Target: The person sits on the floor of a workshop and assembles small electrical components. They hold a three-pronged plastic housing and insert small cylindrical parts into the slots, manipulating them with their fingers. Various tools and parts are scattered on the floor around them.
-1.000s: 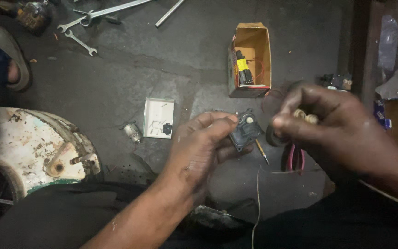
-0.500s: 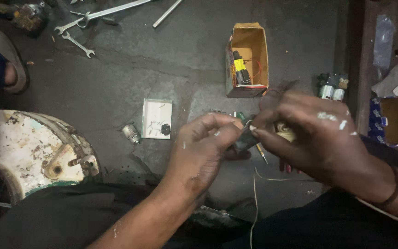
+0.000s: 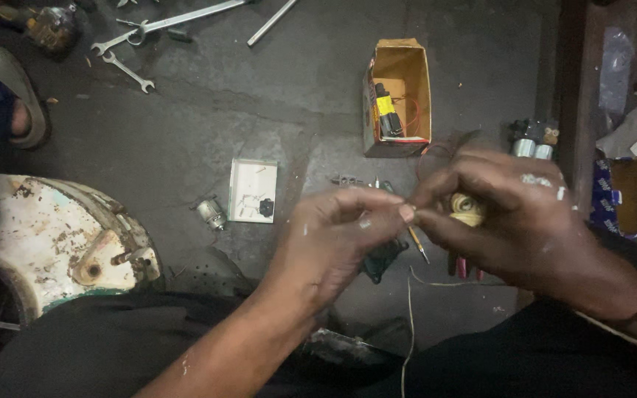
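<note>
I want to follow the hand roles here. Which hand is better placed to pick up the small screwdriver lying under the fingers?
Probably the right hand: its fingertips sit just above the screwdriver, and it holds only a small yellowish roll. The left hand is cradling the small black part.

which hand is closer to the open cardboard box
Right. The right hand sits just below the cardboard box, a little to its right. The left hand is lower and slightly left of it, farther off.
</note>
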`<state>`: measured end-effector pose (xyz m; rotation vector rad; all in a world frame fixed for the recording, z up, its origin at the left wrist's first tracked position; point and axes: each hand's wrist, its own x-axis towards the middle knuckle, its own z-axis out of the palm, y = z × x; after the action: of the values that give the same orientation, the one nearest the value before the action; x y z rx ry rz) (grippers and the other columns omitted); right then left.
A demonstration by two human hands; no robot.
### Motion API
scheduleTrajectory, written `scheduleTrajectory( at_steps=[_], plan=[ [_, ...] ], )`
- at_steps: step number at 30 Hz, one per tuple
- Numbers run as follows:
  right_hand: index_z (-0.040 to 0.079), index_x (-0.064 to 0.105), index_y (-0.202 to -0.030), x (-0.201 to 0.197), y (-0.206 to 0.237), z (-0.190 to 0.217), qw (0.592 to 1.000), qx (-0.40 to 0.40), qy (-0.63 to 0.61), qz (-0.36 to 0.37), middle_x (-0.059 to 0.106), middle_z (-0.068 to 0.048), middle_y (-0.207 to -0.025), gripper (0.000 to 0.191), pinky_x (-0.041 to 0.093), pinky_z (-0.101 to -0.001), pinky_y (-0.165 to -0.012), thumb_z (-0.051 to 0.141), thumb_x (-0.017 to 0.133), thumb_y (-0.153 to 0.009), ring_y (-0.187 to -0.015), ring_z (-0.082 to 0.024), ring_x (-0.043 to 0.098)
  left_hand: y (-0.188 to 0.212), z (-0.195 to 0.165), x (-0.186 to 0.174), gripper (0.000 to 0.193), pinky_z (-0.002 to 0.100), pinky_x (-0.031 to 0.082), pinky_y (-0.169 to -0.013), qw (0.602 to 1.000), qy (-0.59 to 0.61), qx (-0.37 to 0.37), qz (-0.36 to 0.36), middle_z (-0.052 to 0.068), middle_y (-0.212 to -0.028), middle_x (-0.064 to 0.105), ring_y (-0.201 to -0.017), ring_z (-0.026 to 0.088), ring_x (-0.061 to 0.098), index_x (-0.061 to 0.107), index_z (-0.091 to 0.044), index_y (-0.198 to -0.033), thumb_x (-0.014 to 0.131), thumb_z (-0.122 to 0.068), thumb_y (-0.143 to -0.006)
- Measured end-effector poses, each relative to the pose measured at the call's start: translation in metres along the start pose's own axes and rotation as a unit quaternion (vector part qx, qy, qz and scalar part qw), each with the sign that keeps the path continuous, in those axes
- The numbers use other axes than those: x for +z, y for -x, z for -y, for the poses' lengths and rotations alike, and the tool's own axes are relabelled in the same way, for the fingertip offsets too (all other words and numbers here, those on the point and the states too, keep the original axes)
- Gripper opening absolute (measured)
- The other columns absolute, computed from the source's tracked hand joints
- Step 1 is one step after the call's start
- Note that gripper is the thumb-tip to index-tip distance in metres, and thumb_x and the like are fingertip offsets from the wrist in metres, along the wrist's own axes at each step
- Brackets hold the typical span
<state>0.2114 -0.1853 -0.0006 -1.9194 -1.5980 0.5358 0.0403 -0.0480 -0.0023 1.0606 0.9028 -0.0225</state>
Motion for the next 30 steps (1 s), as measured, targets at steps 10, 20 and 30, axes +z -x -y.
scheduleTrajectory(
  at_steps=[10, 20, 30],
  plan=[
    [0.010, 0.070, -0.106, -0.013, 0.000, -0.004, 0.959, 0.213, -0.182, 0.051, 0.071, -0.007, -0.092, 0.016, 0.066, -0.0337, -0.066, 0.016, 0.071, -0.092, -0.081, -0.017, 0.074, 0.005, -0.006, -0.006, 0.025, 0.029, 0.050, -0.054, 0.994, 0.084, -0.039, 0.052, 0.007, -0.081, 0.077, -0.066, 0.013, 0.066, 0.078, -0.005, -0.096, 0.080, -0.022, -0.078],
    [0.009, 0.049, -0.139, -0.018, 0.000, -0.012, 0.872, 0.288, -0.373, 0.131, 0.067, -0.013, -0.114, 0.053, 0.071, -0.0473, -0.062, 0.003, 0.068, -0.090, -0.079, -0.028, 0.069, 0.005, -0.005, -0.004, 0.024, 0.024, 0.046, -0.052, 0.990, 0.141, 0.013, 0.021, 0.005, -0.079, 0.074, -0.063, 0.010, 0.062, 0.075, -0.003, -0.096, 0.080, -0.018, -0.079],
    [0.007, 0.053, -0.150, -0.028, 0.002, -0.007, 0.855, 0.247, -0.447, 0.089, 0.061, -0.015, -0.143, 0.062, 0.057, -0.0511, -0.100, 0.020, 0.069, -0.092, -0.125, -0.032, 0.064, 0.002, -0.004, -0.002, 0.025, 0.026, 0.049, -0.069, 0.996, 0.078, 0.030, -0.014, 0.006, -0.083, 0.075, -0.075, 0.011, 0.065, 0.078, -0.002, -0.095, 0.081, -0.019, -0.078]
  ],
)
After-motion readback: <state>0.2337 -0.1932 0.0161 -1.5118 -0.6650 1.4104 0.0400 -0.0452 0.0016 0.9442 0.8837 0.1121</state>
